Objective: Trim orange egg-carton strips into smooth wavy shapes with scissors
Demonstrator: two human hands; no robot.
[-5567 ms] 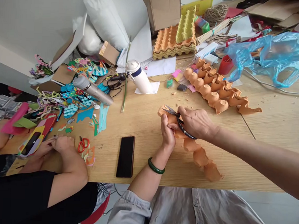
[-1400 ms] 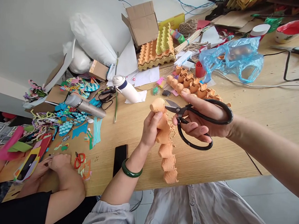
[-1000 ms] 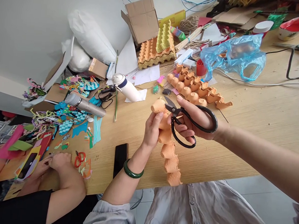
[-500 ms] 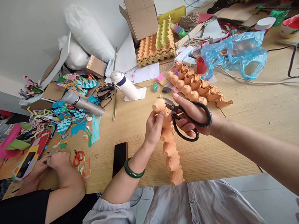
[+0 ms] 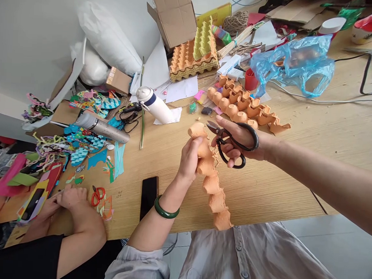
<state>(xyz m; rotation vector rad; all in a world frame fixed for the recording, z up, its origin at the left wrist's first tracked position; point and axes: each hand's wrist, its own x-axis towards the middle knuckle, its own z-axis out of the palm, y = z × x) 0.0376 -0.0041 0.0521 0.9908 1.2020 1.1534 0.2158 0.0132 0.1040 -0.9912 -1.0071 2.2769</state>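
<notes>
My left hand (image 5: 189, 158) grips an orange egg-carton strip (image 5: 211, 184) near its far end, thumb on top. The strip is a single row of several cups that runs down toward the table's near edge. Around the handles of black-handled scissors (image 5: 235, 142) my right hand (image 5: 233, 137) is closed. The blades point left, just right of the strip's far cup, and stand slightly apart from it. Beyond my hands lie more cut orange egg-carton strips (image 5: 241, 101), some dome side up and some hollow side up.
Egg trays (image 5: 194, 57) are stacked at the back. A white bottle (image 5: 156, 106) stands left of the strips, and a phone (image 5: 149, 197) lies near my left forearm. Red-handled scissors (image 5: 97, 195) lie by a co-worker's hands (image 5: 71, 198). A blue plastic bag (image 5: 292, 66) is at right.
The scissors have drawn back slightly right, off the strip's far cup. The strip has tilted a little in my left hand, its near end shifting right.
</notes>
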